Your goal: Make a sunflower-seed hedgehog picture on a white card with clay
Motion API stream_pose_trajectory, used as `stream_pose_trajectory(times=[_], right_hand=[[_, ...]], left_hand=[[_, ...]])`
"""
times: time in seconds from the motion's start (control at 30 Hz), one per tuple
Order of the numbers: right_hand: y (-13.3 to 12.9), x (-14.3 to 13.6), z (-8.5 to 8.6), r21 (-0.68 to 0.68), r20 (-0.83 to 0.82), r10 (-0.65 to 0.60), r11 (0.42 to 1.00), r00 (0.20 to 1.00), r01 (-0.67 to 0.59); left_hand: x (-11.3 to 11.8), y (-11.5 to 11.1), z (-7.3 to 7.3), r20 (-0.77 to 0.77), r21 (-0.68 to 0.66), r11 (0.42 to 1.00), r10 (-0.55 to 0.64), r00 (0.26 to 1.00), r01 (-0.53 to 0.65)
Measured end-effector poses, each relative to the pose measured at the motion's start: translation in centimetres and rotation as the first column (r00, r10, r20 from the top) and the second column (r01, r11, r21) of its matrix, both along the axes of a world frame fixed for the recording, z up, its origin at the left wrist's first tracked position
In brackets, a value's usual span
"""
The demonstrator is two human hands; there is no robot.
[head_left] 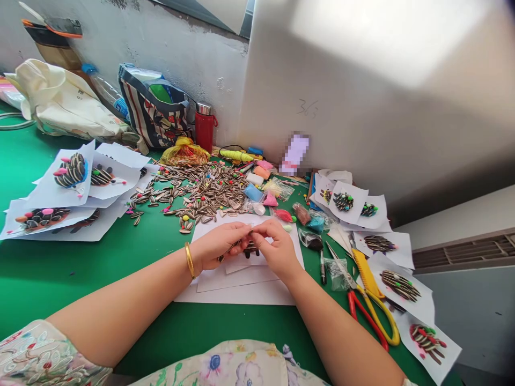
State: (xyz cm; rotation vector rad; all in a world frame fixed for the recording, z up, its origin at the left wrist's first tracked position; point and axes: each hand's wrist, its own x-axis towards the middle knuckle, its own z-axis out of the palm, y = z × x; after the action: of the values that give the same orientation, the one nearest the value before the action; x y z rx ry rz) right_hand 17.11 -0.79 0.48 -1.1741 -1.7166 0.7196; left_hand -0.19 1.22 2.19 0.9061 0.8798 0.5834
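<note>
My left hand [219, 247] and my right hand [277, 250] meet over a small dark clay figure studded with sunflower seeds [251, 248], which lies on white paper sheets [241, 284] on the green table [80, 268]. The left hand, with a gold bangle on its wrist, pinches sunflower seeds between its fingers. My right hand's fingertips press against the top of the figure. A heap of striped sunflower seeds [201, 190] lies just beyond the paper.
Finished seed figures on paper lie stacked at the left [72, 177] and spread along the right [398, 284]. Coloured clay pieces [257, 187], yellow and red scissors [374, 305], a red flask [204, 128], a striped bag [155, 112] and a white bag [68, 102] stand near the wall.
</note>
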Motion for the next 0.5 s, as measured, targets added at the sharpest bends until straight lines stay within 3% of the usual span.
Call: stream_pose_trajectory(times=[0.37, 0.5], right_hand=[[-0.1, 0.5, 0.2, 0.116, 0.132, -0.019, 0.993, 0.991, 0.003], [0.6, 1.8, 0.0, 0.105, 0.146, -0.087, 0.992, 0.985, 0.072]], left_hand=[[-0.2, 0.4, -0.8, -0.066, 0.068, 0.997, 0.036, 0.997, -0.031], [-0.2, 0.6, -0.7, -0.074, 0.057, 0.996, 0.068, 0.995, -0.064]])
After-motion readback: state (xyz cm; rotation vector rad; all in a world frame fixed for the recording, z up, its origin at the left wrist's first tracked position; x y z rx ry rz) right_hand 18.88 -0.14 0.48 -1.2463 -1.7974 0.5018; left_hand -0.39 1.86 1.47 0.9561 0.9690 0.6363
